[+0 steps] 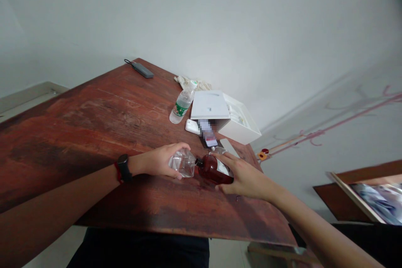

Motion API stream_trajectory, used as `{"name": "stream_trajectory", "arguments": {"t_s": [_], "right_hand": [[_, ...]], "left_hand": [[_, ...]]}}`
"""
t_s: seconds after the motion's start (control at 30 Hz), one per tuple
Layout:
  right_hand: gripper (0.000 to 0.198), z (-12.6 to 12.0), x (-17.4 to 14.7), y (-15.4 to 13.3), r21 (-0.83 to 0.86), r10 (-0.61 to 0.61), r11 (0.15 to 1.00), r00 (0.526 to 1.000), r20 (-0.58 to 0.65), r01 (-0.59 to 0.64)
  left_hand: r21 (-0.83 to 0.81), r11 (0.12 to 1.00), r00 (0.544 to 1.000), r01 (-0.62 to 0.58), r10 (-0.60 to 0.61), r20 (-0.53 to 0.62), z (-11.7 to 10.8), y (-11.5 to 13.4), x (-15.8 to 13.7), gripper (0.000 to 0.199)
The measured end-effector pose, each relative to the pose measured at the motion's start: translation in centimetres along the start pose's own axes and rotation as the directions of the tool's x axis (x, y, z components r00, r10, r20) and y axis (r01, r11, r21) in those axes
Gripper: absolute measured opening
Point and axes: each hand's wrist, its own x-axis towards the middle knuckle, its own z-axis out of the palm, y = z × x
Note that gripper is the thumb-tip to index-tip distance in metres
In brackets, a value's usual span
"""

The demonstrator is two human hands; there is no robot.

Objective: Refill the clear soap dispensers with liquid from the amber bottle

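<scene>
My left hand [160, 160] is wrapped around a clear, faceted glass [187, 164], which lies tipped toward the right. In my right hand [243, 176] is a dark reddish-brown bottle [207, 169] with a white label [223, 168], its neck pointing left. The bottle is tilted, and its black mouth [199, 162] is right at the glass; whether they touch I cannot tell. Any liquid passing between them is not visible. Just behind the bottle is a small clear and white object [217, 149], partly covered by my right fingers.
On the wooden table [106, 113] stand a water bottle [182, 104] with a green label, a white box [210, 105] and an open white box [241, 123]. A white case [191, 126], a phone [208, 134], a cloth [201, 85] and a grey device [142, 69] lie there too.
</scene>
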Motion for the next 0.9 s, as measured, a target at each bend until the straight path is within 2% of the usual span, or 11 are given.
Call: {"name": "stream_trajectory", "arguments": {"t_s": [0.53,0.9], "right_hand": [[0.084,-0.21,0.10,-0.18,0.013,0.009,1.000,1.000,0.008,-0.009],[0.083,-0.09,0.04,-0.07,-0.010,0.002,1.000,1.000,-0.002,-0.002]], "left_hand": [[0.014,1.000,1.000,0.016,-0.016,-0.004,0.00,0.20,-0.07,0.086],[-0.005,1.000,1.000,-0.028,0.028,-0.008,0.17,-0.49,0.16,0.086]]}}
